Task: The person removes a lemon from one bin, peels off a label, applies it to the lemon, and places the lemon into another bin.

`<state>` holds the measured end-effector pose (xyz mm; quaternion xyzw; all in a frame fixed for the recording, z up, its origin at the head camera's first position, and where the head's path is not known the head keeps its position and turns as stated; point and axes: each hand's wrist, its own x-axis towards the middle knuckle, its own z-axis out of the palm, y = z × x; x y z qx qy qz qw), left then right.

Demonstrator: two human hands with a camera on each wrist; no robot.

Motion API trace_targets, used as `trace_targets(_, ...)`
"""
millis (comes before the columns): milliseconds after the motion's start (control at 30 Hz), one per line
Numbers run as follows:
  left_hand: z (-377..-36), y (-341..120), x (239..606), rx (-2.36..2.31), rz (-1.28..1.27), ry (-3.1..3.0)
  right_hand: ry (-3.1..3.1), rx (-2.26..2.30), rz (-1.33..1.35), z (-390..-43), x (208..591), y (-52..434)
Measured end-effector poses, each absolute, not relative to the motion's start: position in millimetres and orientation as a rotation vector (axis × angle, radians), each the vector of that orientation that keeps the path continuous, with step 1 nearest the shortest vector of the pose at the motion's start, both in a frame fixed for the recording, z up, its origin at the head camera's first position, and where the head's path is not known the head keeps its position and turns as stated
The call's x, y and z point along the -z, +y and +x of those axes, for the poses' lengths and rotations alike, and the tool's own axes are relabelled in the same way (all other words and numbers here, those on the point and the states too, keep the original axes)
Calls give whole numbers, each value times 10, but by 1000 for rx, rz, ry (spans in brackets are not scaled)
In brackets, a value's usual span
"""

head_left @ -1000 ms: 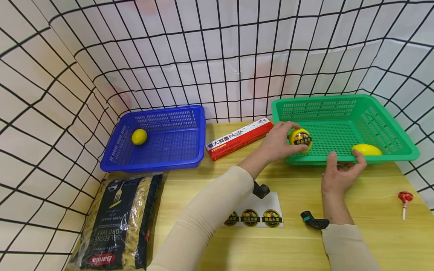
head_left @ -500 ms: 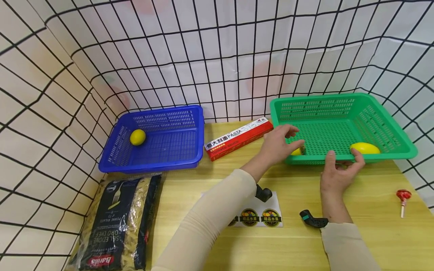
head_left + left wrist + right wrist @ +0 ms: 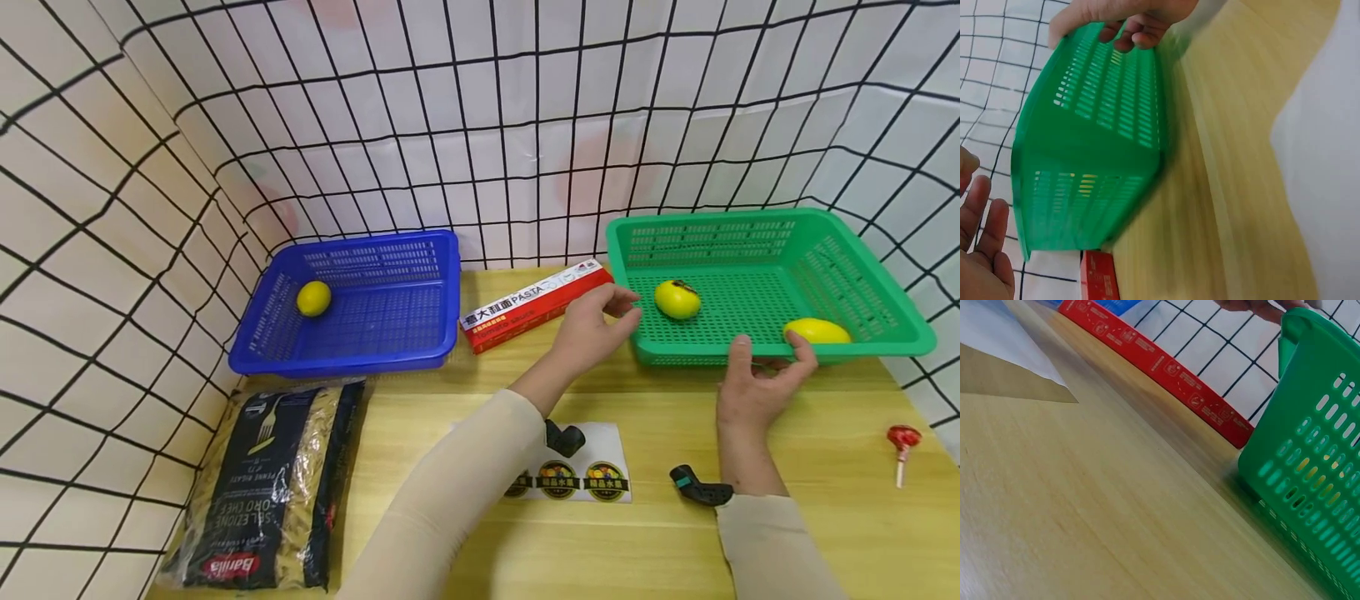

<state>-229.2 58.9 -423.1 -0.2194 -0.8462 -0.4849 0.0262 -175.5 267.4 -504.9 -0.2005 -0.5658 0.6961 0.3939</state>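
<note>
In the head view, a lemon [image 3: 677, 300] with a dark sticker on top lies at the left of the green basket [image 3: 750, 292]. A second lemon [image 3: 817, 331] rests in that basket by the front rim. My left hand [image 3: 596, 329] is just outside the basket's left end, fingers loosely bent, holding nothing. My right hand [image 3: 752, 400] holds the front rim, thumb and index finger over it; in the left wrist view its other fingers [image 3: 1138, 34] curl against the outer wall. A sticker sheet [image 3: 577, 471] lies partly under my left forearm.
A blue basket [image 3: 345, 362] with one lemon [image 3: 313, 298] stands at the left. Between the baskets lies a red pasta box [image 3: 536, 304]. A penne bag [image 3: 262, 492] is at front left, a lollipop [image 3: 903, 437] at far right. Black wire mesh [image 3: 517, 133] surrounds the table.
My left hand has let go of the stickered lemon, which now lies inside the green basket, and has drawn back left over the rim. My right hand has stayed on the front rim.
</note>
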Motion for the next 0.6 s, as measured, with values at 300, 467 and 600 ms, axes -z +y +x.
trace_targets(300, -2076, 260, 4316, 1704, -564, -2512, -1419, -1801, -513, -1739, 5069, 2661)
trace_targets(467, -1895, 58, 4343, 1817, -464, -2432, -1419, -1795, -533, -1738, 5063, 2657)
trace_targets(600, -1798, -119, 4326, 1828, -426, -2381, -1433, -1729, -546, -1733, 5050, 2632)
